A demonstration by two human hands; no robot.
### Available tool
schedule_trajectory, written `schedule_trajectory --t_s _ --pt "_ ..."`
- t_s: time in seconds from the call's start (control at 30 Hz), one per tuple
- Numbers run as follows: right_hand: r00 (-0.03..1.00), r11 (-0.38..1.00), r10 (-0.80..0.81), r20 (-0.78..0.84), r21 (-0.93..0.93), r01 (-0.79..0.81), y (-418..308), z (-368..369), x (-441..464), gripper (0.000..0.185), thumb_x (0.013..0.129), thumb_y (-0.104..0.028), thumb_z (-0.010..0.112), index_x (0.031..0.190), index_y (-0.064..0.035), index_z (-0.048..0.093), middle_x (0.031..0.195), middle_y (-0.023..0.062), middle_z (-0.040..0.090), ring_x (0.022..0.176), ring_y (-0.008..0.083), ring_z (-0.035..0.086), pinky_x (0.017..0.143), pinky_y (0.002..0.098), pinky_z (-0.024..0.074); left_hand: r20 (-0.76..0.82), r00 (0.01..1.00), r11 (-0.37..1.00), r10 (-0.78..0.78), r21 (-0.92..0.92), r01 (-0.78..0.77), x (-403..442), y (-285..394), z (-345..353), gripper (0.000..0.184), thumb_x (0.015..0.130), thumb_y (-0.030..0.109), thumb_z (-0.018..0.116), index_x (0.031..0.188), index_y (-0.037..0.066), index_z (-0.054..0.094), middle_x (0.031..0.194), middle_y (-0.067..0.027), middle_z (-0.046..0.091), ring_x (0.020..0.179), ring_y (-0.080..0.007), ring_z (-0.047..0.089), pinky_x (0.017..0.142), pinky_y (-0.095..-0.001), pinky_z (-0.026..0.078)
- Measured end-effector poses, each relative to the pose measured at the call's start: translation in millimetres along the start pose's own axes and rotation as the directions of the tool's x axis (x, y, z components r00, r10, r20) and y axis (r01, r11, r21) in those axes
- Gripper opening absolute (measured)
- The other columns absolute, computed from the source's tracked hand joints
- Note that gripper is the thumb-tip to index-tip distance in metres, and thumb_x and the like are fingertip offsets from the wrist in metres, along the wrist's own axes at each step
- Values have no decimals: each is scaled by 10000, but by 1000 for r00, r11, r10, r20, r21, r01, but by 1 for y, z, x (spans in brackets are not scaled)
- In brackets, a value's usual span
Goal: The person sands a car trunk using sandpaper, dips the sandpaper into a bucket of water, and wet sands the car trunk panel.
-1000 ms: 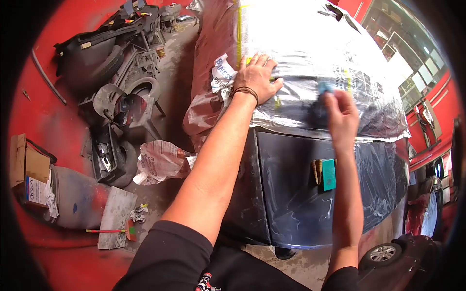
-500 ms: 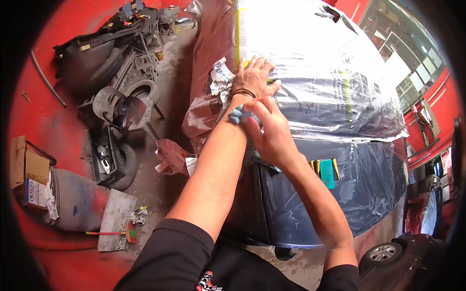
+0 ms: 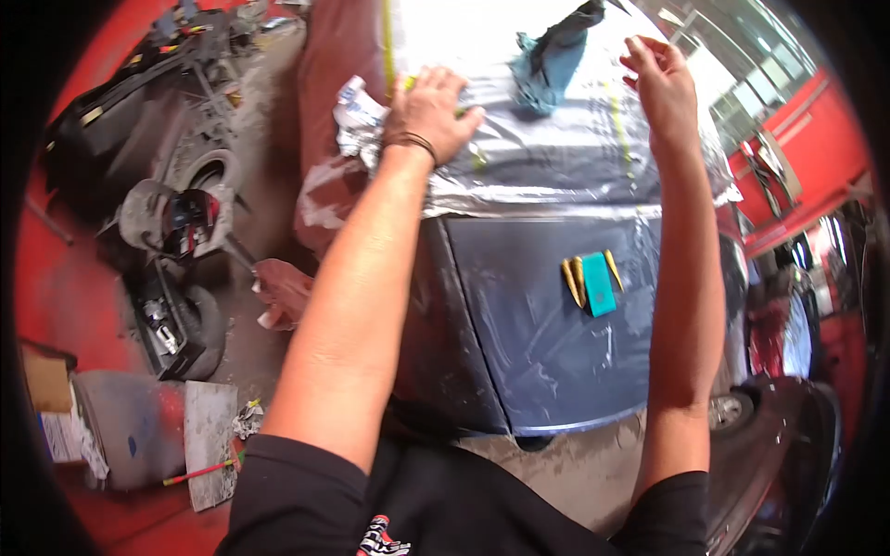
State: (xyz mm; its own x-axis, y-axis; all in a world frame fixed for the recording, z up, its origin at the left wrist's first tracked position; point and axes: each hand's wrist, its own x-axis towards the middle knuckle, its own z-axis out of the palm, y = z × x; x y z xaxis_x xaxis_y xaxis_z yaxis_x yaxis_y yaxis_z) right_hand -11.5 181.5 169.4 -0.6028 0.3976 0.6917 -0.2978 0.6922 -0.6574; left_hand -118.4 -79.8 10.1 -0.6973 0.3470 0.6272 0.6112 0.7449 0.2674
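My left hand (image 3: 431,111) lies flat with spread fingers on the masking paper (image 3: 519,153) that covers the upper part of a car, near a strip of yellow tape (image 3: 388,46). A torn piece of newspaper (image 3: 359,119) sticks up beside my wrist. My right hand (image 3: 666,88) is raised at the right, its fingers loosely curled and apart, with nothing seen in them. To its left is a crumpled blue cloth (image 3: 549,69), separate from the hand; whether it is in the air or resting on the paper I cannot tell.
On the dark blue car panel (image 3: 547,371) lie a teal block (image 3: 599,284) and several yellowish rolled pieces (image 3: 578,281). A plastic chair (image 3: 148,218), a tire (image 3: 211,176) and a black crate (image 3: 167,324) stand at the left. Another dark car (image 3: 769,473) is at the lower right.
The blue cloth, earlier bunched in my right hand by my left wrist, is now apart from it. My right hand has swung up and right. The left hand stays on the paper; the view has shifted.
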Motion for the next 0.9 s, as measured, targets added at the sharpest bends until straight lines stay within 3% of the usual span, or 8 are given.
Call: schedule_trajectory --t_s 0.13,0.27,0.33,0.43,0.63,0.73,0.8,0.9 --pt "965 830 105 241 -556 48 10 -62 -139 537 1003 -519 791 1218 -28 762 1167 241 794 1127 368 771 1005 460 575 -128 991 999 48 -14 -50 -1 -6 13 561 987 544 701 1415 181 700 1556 -91 639 1552 -283 506 1340 -583 273" --pt "850 676 465 246 -719 -161 -6 -90 -250 765 876 -625 882 1285 -2 712 1310 262 732 1256 415 701 1082 497 536 -174 982 997 74 31 -69 -1 -9 20 576 986 553 703 1435 193 690 1561 -102 639 1552 -296 506 1333 -594 278" --pt "866 693 441 236 -703 -161 -15 -84 -278 974 746 -665 955 1373 12 644 1349 244 694 1297 417 647 1136 511 505 -191 979 997 73 48 -65 -1 -8 21 585 986 559 705 1442 194 686 1567 -105 636 1554 -297 505 1330 -602 276" --pt "912 618 359 198 -782 -74 -20 -65 -289 897 774 -632 944 1364 -33 632 1389 235 672 1322 441 619 1124 534 508 -161 984 997 81 28 -77 -1 -9 19 602 988 569 706 1458 192 675 1600 -110 618 1567 -299 493 1333 -616 263" --pt "972 624 187 142 -782 -6 -9 -61 -304 382 986 -245 830 1332 -133 711 1298 169 708 1222 389 660 1049 508 526 -219 972 996 89 45 -81 -2 -9 26 577 1012 544 663 1465 186 673 1595 -107 616 1578 -300 475 1340 -597 246" --pt "980 683 153 129 -731 -11 3 -64 -307 359 980 -235 838 1313 -134 749 1298 158 710 1210 389 663 1046 499 523 -109 961 964 254 105 -243 -4 -21 19 477 1024 490 575 1336 211 804 1398 -174 756 1289 -393 706 1134 -526 532" --pt "987 644 54 149 -761 79 28 -81 -294 333 1001 -256 827 1318 -171 772 1271 156 754 1227 361 677 1049 480 529 -90 965 962 246 148 -231 -3 -23 23 475 999 450 607 1361 205 793 1426 -169 745 1309 -369 698 1148 -515 521" --pt "968 512 218 -121 -831 -219 96 -136 -256 328 1024 -323 805 1306 -157 785 1201 168 797 1118 395 742 966 490 576 -107 987 990 122 80 -114 -5 -9 16 537 1004 498 649 1435 184 711 1544 -124 652 1492 -320 545 1275 -568 342"
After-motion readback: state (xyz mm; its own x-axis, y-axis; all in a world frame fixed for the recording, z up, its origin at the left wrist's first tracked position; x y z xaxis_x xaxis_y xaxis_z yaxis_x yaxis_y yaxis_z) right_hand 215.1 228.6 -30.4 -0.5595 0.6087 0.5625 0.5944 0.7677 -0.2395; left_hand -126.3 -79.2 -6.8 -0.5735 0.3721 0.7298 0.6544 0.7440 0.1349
